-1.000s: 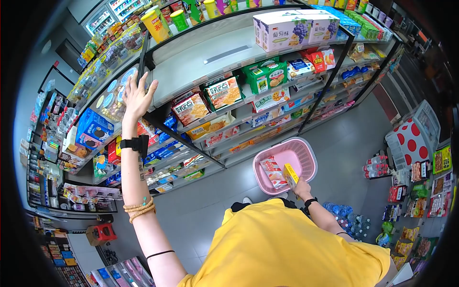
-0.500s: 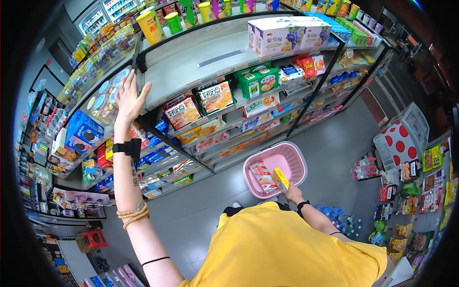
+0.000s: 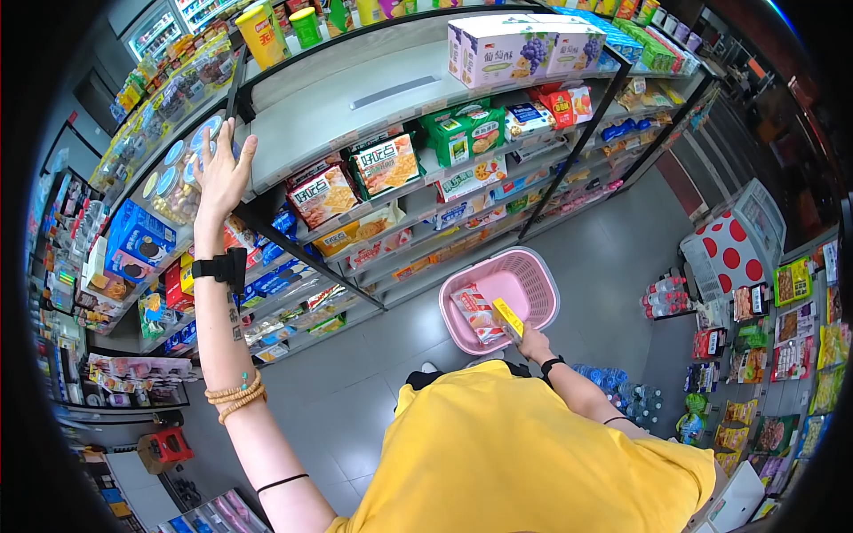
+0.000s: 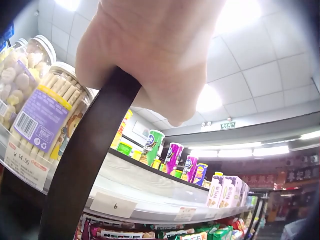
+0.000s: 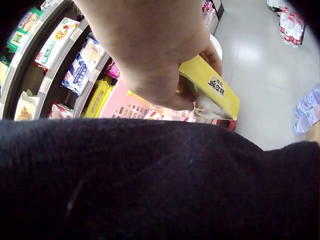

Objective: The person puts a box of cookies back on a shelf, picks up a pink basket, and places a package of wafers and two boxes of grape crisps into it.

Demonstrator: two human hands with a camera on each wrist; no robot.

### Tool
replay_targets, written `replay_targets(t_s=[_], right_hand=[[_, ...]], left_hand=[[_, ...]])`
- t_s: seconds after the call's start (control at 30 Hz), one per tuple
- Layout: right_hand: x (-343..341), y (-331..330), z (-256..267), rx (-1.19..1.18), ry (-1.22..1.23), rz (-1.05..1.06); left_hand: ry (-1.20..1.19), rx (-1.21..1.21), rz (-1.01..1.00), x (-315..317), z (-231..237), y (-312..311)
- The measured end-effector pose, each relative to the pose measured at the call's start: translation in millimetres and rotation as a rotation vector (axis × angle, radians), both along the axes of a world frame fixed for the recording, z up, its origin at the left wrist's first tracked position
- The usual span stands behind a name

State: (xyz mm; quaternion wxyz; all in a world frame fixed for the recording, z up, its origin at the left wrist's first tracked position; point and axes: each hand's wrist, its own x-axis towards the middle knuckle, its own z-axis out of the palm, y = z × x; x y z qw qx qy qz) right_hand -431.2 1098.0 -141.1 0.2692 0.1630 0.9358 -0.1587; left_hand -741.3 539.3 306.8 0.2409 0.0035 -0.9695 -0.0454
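My left hand (image 3: 224, 176) is raised at the corner of the shelf, with fingers spread and nothing held. In the left wrist view it overlaps the top of the dark shelf post (image 4: 95, 150), beside clear jars of snacks (image 4: 45, 107). Low at the right, my right hand (image 3: 534, 343) grips a yellow snack box (image 3: 508, 317) by its near end. The right wrist view shows the thumb and fingers around this yellow box, which has dark lettering. Beneath it sits a pink basket (image 3: 544, 266) containing a red-and-white packet (image 3: 477, 313).
Ahead stand shelves with biscuit packs (image 3: 385, 165) and purple-and-white grape cartons (image 3: 504, 55) on top. Bottled water packs (image 3: 622, 391) stand on the floor at right, near a red-dotted white bin (image 3: 724, 253) and hanging snack bags.
The whole head view has shifted, so shelves and basket appear farther left. My left hand stays spread at the shelf corner, and my right hand keeps holding the yellow box over the basket.
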Motion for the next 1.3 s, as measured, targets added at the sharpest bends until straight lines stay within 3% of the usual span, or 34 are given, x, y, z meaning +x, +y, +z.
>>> replay_targets(t_s=[0.27, 0.47, 1.3], right_hand=[[0.8, 5.8, -20.4, 0.002, 0.008, 0.014], [1.7, 3.4, -2.2, -0.022, -0.003, -0.047], [-3.0, 6.0, -22.1, -0.003, -0.025, -0.026]], left_hand=[[-0.025, 0.049, -0.017, -4.4, -0.8, -3.5], [-0.023, -0.016, 0.041, -3.4, -0.2, -0.5], [0.018, -0.038, 0.017, -9.7, -7.6, -10.3]])
